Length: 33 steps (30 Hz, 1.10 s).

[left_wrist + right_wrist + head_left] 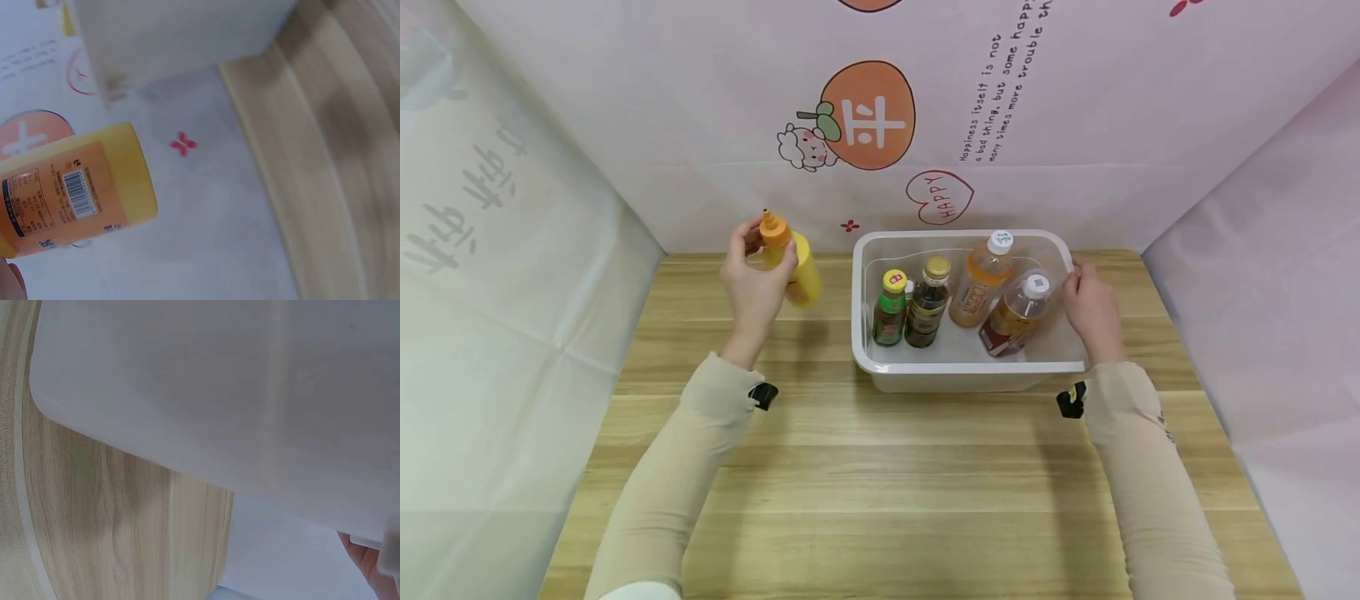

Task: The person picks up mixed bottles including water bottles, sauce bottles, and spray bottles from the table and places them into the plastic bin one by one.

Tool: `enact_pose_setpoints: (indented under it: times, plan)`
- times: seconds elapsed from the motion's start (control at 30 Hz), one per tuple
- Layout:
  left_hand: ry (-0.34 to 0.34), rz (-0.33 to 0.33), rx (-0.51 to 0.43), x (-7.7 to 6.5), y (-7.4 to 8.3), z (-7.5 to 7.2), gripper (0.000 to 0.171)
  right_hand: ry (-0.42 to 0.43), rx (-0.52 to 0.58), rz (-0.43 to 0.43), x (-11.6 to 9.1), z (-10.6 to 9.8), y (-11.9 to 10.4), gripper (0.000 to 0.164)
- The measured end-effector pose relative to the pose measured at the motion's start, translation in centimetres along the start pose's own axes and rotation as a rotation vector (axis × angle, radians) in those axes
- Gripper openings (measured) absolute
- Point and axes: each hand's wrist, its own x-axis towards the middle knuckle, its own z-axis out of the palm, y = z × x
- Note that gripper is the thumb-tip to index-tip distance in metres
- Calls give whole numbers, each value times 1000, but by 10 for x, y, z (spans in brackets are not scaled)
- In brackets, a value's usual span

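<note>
My left hand holds a yellow squeeze bottle near its orange nozzle cap, left of a white plastic bin. In the left wrist view, the bottle's orange label with a barcode shows, and its base points toward the bin. On the bin's right end, my right hand grips the rim; the right wrist view is mostly filled by the bin's wall. Inside stand a green-labelled bottle with a yellow cap, a dark gold-capped bottle, and two white-capped drink bottles, one orange, one amber.
A wooden table lies under everything. Behind the bin rises a printed white cloth with an orange fruit drawing and lettering; more white cloth hangs at the left and right. Another white cap shows between the two dark bottles.
</note>
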Motion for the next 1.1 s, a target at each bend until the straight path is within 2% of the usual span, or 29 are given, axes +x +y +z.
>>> enact_pose_setpoints:
  times: [0.23, 0.5, 0.63, 0.9, 1.1]
  plan:
    - [-44, 2, -47, 2, 27, 8, 48, 3, -1, -5, -1, -1, -1, 50]
    - [-89, 131, -55, 3, 53, 20, 47, 1, -1, -8, -1, -1, -2, 50]
    - [-110, 172, -63, 2, 62, 28, 46, -2, 2, -7, -1, -1, -1, 50]
    - [-203, 199, -125, -9, 77, 46, 47, 11, 4, -7, -1, 0, -1, 49]
    - [-308, 178, -158, -18, 86, 62, 46, 6, 9, -3, -1, 0, -1, 49]
